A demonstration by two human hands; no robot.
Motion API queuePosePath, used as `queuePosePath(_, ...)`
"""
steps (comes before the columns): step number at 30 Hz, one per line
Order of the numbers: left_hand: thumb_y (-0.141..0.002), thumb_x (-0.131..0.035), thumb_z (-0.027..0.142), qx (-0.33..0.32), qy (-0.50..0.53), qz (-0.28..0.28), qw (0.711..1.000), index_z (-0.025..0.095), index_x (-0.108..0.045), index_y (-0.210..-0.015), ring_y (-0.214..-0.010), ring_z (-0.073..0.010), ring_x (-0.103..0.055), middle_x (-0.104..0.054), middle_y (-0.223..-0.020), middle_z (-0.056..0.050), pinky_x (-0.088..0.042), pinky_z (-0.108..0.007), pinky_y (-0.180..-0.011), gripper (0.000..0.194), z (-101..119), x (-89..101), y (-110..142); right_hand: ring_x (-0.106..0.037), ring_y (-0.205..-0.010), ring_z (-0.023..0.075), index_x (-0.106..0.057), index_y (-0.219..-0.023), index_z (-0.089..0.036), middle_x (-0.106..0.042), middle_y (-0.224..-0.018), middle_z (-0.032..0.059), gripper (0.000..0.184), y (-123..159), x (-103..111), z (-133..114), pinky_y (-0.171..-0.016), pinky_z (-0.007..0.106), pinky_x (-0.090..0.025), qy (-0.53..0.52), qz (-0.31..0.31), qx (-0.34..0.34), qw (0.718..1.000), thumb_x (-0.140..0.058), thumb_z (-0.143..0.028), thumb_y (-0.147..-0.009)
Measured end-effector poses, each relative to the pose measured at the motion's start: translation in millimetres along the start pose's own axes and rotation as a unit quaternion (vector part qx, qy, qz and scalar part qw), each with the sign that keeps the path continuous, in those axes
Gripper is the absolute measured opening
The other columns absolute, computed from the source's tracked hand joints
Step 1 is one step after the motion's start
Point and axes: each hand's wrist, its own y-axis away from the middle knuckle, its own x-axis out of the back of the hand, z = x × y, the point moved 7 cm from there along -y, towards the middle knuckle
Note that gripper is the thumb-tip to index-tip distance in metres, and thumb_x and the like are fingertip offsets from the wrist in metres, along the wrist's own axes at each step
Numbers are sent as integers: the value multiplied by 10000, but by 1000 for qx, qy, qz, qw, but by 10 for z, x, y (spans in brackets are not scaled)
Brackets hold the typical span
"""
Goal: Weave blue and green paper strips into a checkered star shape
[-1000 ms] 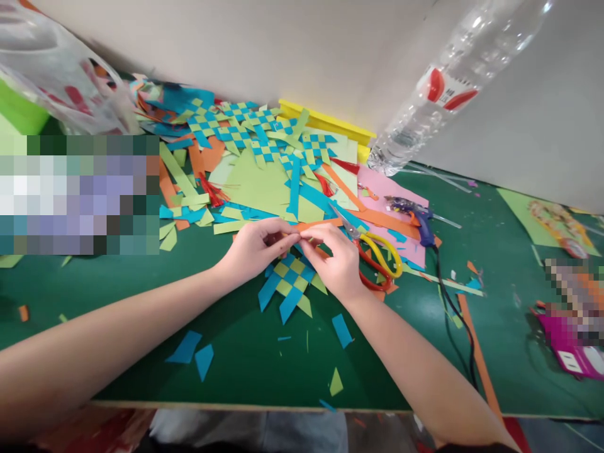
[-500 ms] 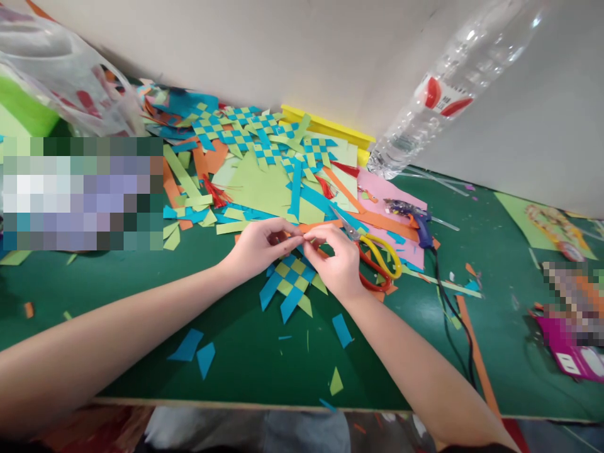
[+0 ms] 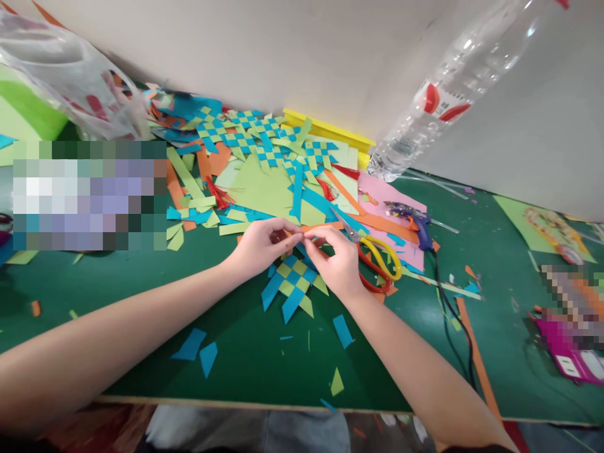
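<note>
A woven paper piece [image 3: 291, 283] in blue and light-green checks hangs just below my fingertips, its cut strip ends pointing toward me. My left hand [image 3: 268, 244] pinches at its upper end with thumb and forefinger. Fingertip to fingertip with it, my right hand [image 3: 333, 251] is also closed in a pinch there. The exact spot between the fingers is hidden. Close to my right hand lie scissors [image 3: 384, 255] with one yellow and one red handle, blades pointing away to the left. An orange paper strip [image 3: 323, 226] lies behind the fingertips.
Several finished woven pieces [image 3: 245, 132] and loose strips are heaped at the back. A blue glue gun [image 3: 423, 233] with a black cord lies right, near a leaning plastic bottle [image 3: 425, 113]. A plastic bag [image 3: 70, 75] stands back left. Scraps [image 3: 191, 344] dot the green table [image 3: 245, 377].
Both hands keep the same pinch at the woven piece. The view has shifted very slightly, so things on the left appear a little farther right.
</note>
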Motion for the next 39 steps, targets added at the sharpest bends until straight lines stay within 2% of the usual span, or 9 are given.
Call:
queuePosePath(20,-841,-562,353,1,-1,-17,1000,160,-636,-884,-538,-95,-543,-590,-627,-2,-428,-192,-489,211,12,-22,-9,-579,-677,113,-561,-873,-206,-611,-833,8,34,5,-8,-7,-677,278,-504,20,-8,-12,1000,-538,-199,-850)
queuePosePath(30,-853,-533,400,-6,-13,-22,1000,160,-615,-869,-544,-112,-563,-593,-625,-8,-439,-210,-502,254,4,-29,-23,-583,-680,115,-577,-885,-208,-628,-847,13,54,9,-7,-3,-680,284,-519,10,-5,-10,1000,-534,-221,-855)
queuePosePath(36,-862,-523,399,-6,-28,-30,999,157,-597,-745,-506,-92,-512,-561,-568,8,-395,-197,-485,278,43,-39,-9,-584,-677,119,-583,-869,-204,-627,-817,13,59,5,-8,-19,-665,281,-514,19,-6,-2,1000,-534,-233,-851)
queuePosePath(39,-860,-529,388,0,-28,-27,999,155,-609,-764,-512,-90,-512,-558,-571,8,-393,-196,-494,265,60,-33,-5,-582,-662,110,-589,-867,-198,-633,-818,11,57,-1,-2,-16,-662,273,-514,14,-5,-5,1000,-540,-219,-847)
